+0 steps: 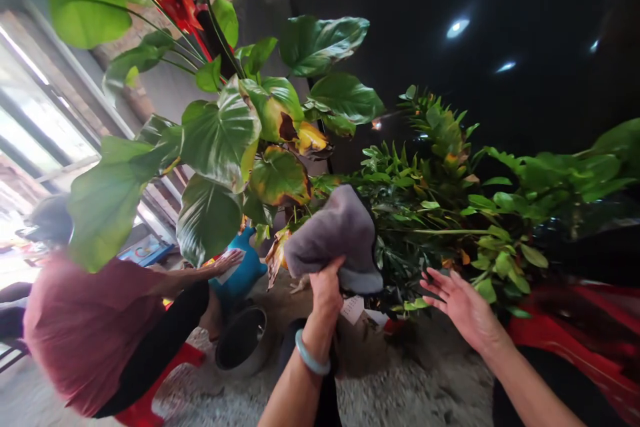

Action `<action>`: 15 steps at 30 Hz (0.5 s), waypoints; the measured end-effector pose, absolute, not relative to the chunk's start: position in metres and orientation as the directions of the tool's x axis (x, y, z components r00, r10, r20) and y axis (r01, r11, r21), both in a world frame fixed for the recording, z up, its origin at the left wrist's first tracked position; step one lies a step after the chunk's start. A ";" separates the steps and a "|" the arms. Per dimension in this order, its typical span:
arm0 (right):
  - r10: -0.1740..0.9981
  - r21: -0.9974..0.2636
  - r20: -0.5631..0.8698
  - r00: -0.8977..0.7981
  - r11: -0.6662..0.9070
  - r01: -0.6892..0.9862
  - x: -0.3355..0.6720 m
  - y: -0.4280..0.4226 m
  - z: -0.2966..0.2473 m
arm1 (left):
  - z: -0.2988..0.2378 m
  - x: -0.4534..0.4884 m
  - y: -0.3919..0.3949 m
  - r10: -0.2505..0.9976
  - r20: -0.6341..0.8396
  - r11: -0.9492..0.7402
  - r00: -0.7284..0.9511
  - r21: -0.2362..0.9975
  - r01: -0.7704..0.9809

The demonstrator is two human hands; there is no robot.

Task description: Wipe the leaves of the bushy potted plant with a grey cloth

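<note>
My left hand, with a pale bangle on its wrist, is closed around a grey cloth. The cloth is bunched up and flares above the fist. Just behind and to the left of it stands a large-leaved plant, some of whose leaves are yellow and brown at the edges. My right hand holds nothing; its fingers are spread, close to the low green foliage. Whether the fingertips touch any leaf, I cannot tell.
At the left a person in a pink shirt sits on a red stool, one hand against a blue object. A dark bucket stands on the rough floor. Something red lies at the right. Behind the plants rises a dark glossy wall.
</note>
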State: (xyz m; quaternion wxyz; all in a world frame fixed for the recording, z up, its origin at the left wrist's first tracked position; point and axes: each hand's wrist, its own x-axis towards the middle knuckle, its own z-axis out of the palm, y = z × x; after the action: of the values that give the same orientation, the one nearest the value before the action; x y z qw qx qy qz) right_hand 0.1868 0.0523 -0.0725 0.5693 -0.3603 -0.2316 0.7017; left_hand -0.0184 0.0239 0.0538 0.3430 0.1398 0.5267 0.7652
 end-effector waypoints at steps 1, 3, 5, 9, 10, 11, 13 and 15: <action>0.965 -0.733 -0.247 -0.089 -0.246 -0.634 0.186 0.052 -0.072 | 0.058 -0.018 0.032 0.696 -0.131 -0.220 -0.706 0.897 -0.384; 0.962 -0.724 -0.260 -0.079 -0.249 -0.644 0.185 0.052 -0.072 | 0.048 -0.014 0.037 0.761 -0.145 -0.179 -0.632 0.889 -0.421; 0.959 -0.717 -0.273 -0.073 -0.253 -0.650 0.185 0.052 -0.072 | 0.017 -0.005 0.024 0.814 -0.228 -0.054 -0.534 0.886 -0.461; 0.959 -0.720 -0.271 -0.078 -0.256 -0.645 0.187 0.052 -0.073 | -0.043 0.010 -0.023 0.879 -0.369 0.200 -0.303 0.861 -0.468; 0.959 -0.719 -0.271 -0.084 -0.260 -0.645 0.188 0.052 -0.072 | -0.045 0.010 -0.030 0.894 -0.364 0.215 -0.261 0.860 -0.464; 0.958 -0.717 -0.270 -0.093 -0.264 -0.645 0.188 0.052 -0.072 | -0.039 0.010 -0.032 0.907 -0.343 0.204 -0.244 0.866 -0.457; 0.959 -0.713 -0.264 -0.105 -0.268 -0.648 0.188 0.052 -0.070 | -0.012 0.005 -0.022 0.920 -0.246 0.094 -0.305 0.894 -0.438; 0.960 -0.713 -0.260 -0.103 -0.263 -0.650 0.187 0.051 -0.068 | 0.025 -0.003 0.002 0.893 -0.123 -0.065 -0.433 0.916 -0.395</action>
State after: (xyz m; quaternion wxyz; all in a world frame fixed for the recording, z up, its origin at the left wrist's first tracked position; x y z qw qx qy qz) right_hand 0.1872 0.0512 -0.0675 0.5670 -0.3564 -0.2173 0.7101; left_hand -0.0030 0.0015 0.0253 0.4696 0.2506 0.4968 0.6855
